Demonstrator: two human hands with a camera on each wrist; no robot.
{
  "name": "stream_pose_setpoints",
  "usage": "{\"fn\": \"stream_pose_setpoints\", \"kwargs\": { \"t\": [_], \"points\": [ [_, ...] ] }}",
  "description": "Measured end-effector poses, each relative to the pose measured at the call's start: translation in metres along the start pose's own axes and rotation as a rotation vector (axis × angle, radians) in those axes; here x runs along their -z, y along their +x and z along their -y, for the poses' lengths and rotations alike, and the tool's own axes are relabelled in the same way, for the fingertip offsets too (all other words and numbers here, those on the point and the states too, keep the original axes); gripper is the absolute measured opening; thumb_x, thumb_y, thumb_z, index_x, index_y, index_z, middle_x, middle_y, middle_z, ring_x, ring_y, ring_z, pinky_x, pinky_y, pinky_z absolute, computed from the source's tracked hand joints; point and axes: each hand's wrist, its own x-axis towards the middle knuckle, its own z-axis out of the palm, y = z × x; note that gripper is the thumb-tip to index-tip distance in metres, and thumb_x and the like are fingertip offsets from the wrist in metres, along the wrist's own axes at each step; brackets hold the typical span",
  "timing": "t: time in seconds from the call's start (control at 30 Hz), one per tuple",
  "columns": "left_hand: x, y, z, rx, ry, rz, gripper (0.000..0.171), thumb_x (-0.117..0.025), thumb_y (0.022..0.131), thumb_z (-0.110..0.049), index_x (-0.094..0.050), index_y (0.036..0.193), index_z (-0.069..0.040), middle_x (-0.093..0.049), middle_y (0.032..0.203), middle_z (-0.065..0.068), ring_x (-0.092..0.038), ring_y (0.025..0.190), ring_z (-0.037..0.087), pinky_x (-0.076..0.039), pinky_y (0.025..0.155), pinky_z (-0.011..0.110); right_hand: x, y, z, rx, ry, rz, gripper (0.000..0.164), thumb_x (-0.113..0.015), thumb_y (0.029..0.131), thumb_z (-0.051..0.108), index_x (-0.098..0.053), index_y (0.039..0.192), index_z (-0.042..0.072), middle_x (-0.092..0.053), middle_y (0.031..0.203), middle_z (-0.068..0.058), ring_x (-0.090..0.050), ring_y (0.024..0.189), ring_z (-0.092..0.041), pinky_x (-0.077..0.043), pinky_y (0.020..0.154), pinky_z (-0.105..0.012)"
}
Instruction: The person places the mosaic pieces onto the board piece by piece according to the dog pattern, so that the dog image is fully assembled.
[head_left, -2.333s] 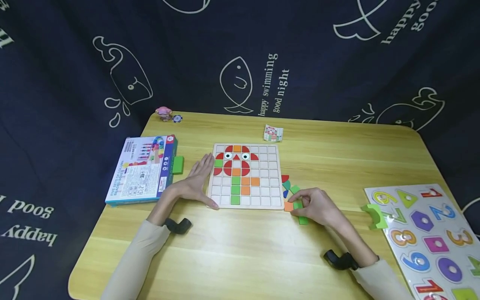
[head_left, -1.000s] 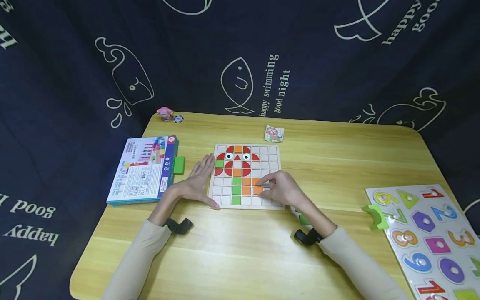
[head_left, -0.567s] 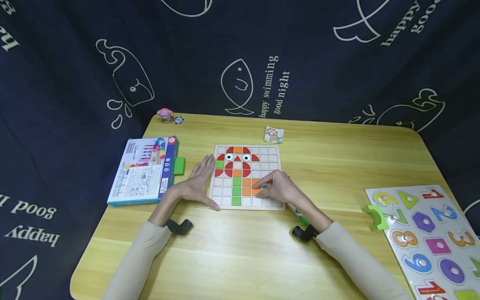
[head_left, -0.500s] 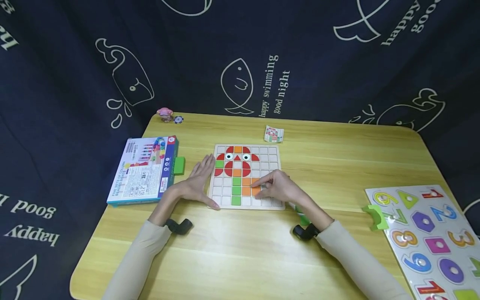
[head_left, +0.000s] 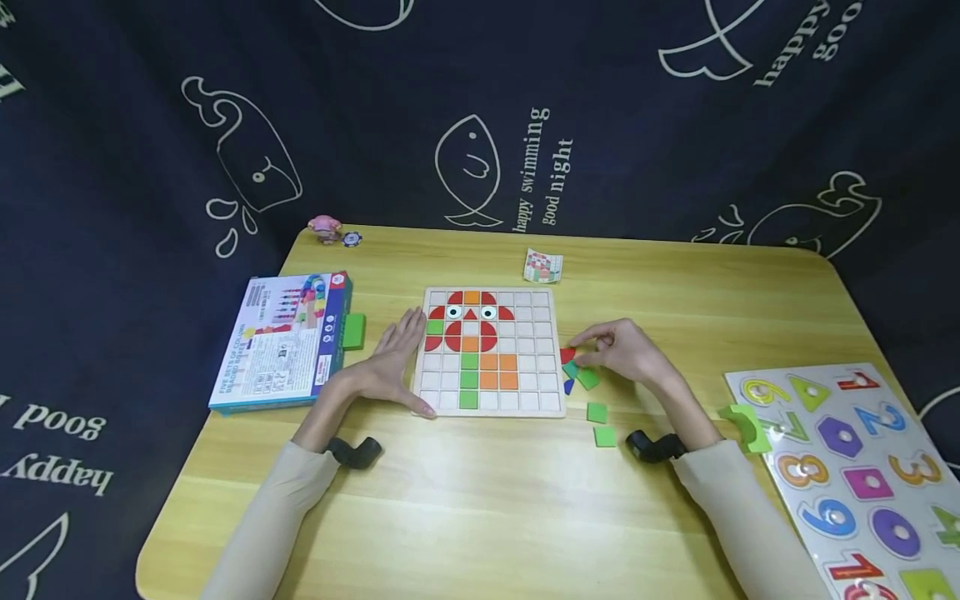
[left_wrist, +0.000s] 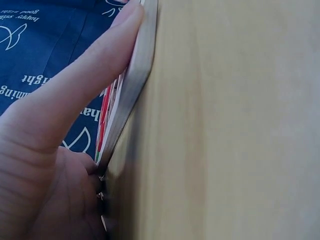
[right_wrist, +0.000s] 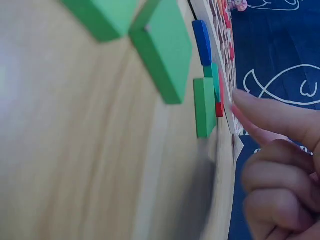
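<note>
A square wooden grid board (head_left: 531,360) carries a pattern of red, orange and green tiles with two eye pieces. My left hand (head_left: 386,367) rests against its left side, fingers straight and thumb stretched to the lower left corner. Just right of the board, my right hand (head_left: 626,350) hovers over loose tiles, thumb and forefinger apart and nothing seen between them. Nearest those fingertips is a red tile (head_left: 567,356). Beside it are a teal tile (head_left: 571,370), a blue tile (head_left: 568,387) and a green tile (head_left: 587,379). The right wrist view shows the other fingers curled.
Two green squares, an upper square (head_left: 597,412) and a lower square (head_left: 604,437), lie nearer the front. A pattern card (head_left: 542,266) is behind the board. At left stands a box (head_left: 277,342) beside a green block (head_left: 354,332); at right lies a number puzzle (head_left: 862,433) with a green arch block (head_left: 747,428).
My right hand placed an orange square on the board, completing a two-by-two orange patch, then let go and moved right to the loose tiles. My left hand stayed at the board.
</note>
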Motion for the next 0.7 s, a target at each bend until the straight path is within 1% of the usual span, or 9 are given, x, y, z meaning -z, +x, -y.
{"fn": "stream_pose_setpoints", "kwargs": {
  "t": [0.1, 0.2, 0.27, 0.33, 0.37, 0.47, 0.5, 0.6, 0.7],
  "points": [
    [0.001, 0.000, 0.001, -0.005, 0.003, -0.004, 0.153, -0.081, 0.053, -0.070, 0.018, 0.152, -0.008, 0.026, 0.160, 0.012, 0.023, 0.149, 0.028, 0.008, 0.122, 0.052, -0.002, 0.003, 0.001, -0.057, -0.026, 0.011, 0.028, -0.081, 0.078, 0.026, -0.073, 0.099, 0.010, -0.037, 0.059, 0.003, -0.033, 0.058, -0.016, -0.026, 0.055, -0.025],
    [0.001, -0.001, 0.002, -0.003, 0.004, -0.005, 0.154, -0.080, 0.053, -0.072, 0.019, 0.152, -0.008, 0.026, 0.160, 0.012, 0.023, 0.149, 0.028, 0.007, 0.122, 0.052, -0.004, 0.006, 0.001, -0.109, -0.046, 0.005, 0.034, -0.084, 0.073, 0.032, -0.070, 0.094, 0.009, -0.046, 0.064, 0.003, -0.038, 0.063, -0.017, -0.031, 0.059, -0.027],
    [0.000, -0.001, 0.002, 0.002, 0.003, -0.002, 0.155, -0.080, 0.052, -0.072, 0.019, 0.152, -0.008, 0.026, 0.160, 0.012, 0.023, 0.149, 0.028, 0.007, 0.122, 0.052, -0.004, 0.007, -0.003, -0.113, -0.043, 0.002, 0.037, -0.085, 0.071, 0.035, -0.070, 0.092, 0.009, -0.048, 0.065, 0.004, -0.039, 0.065, -0.016, -0.032, 0.061, -0.027],
    [0.000, -0.001, 0.002, 0.004, 0.002, 0.000, 0.155, -0.081, 0.052, -0.071, 0.019, 0.152, -0.008, 0.026, 0.160, 0.013, 0.023, 0.149, 0.028, 0.007, 0.122, 0.052, -0.002, 0.007, -0.007, -0.113, -0.030, -0.016, 0.036, -0.085, 0.071, 0.036, -0.071, 0.091, 0.009, -0.045, 0.063, 0.005, -0.037, 0.063, -0.015, -0.031, 0.060, -0.027],
    [0.000, -0.001, 0.002, 0.004, 0.003, 0.000, 0.154, -0.081, 0.053, -0.070, 0.019, 0.152, -0.008, 0.026, 0.160, 0.013, 0.023, 0.149, 0.028, 0.007, 0.122, 0.052, -0.001, 0.007, -0.009, -0.107, -0.017, -0.029, 0.035, -0.085, 0.072, 0.035, -0.072, 0.091, 0.009, -0.043, 0.062, 0.005, -0.035, 0.062, -0.015, -0.029, 0.058, -0.026],
    [0.000, -0.001, 0.002, 0.006, 0.003, 0.001, 0.154, -0.081, 0.053, -0.070, 0.019, 0.152, -0.008, 0.026, 0.160, 0.013, 0.023, 0.149, 0.028, 0.007, 0.123, 0.051, 0.003, 0.006, -0.012, -0.095, 0.006, -0.079, 0.028, -0.082, 0.076, 0.033, -0.075, 0.090, 0.010, -0.043, 0.063, 0.004, -0.032, 0.059, -0.015, -0.026, 0.054, -0.026],
    [0.000, -0.001, 0.002, 0.005, 0.003, 0.002, 0.153, -0.081, 0.054, -0.070, 0.019, 0.152, -0.008, 0.026, 0.160, 0.013, 0.023, 0.149, 0.028, 0.008, 0.123, 0.051, 0.003, 0.005, -0.012, -0.093, 0.006, -0.093, 0.027, -0.081, 0.076, 0.032, -0.075, 0.091, 0.010, -0.047, 0.066, 0.003, -0.032, 0.060, -0.015, -0.026, 0.054, -0.026],
    [0.000, -0.001, 0.001, 0.007, 0.000, 0.001, 0.153, -0.082, 0.053, -0.069, 0.018, 0.152, -0.008, 0.025, 0.160, 0.012, 0.023, 0.149, 0.028, 0.007, 0.123, 0.051, 0.001, 0.001, -0.008, -0.086, -0.057, -0.094, 0.032, -0.082, 0.075, 0.036, -0.072, 0.092, 0.010, -0.056, 0.076, 0.000, -0.038, 0.064, -0.017, -0.029, 0.055, -0.026],
    [0.000, -0.001, 0.001, 0.005, -0.003, 0.000, 0.153, -0.082, 0.053, -0.068, 0.018, 0.152, -0.008, 0.025, 0.160, 0.012, 0.023, 0.149, 0.028, 0.008, 0.123, 0.051, -0.002, 0.000, -0.005, -0.078, -0.114, -0.071, 0.036, -0.083, 0.073, 0.034, -0.069, 0.095, 0.010, -0.056, 0.074, 0.000, -0.040, 0.065, -0.017, -0.033, 0.058, -0.027]
  ]
}}
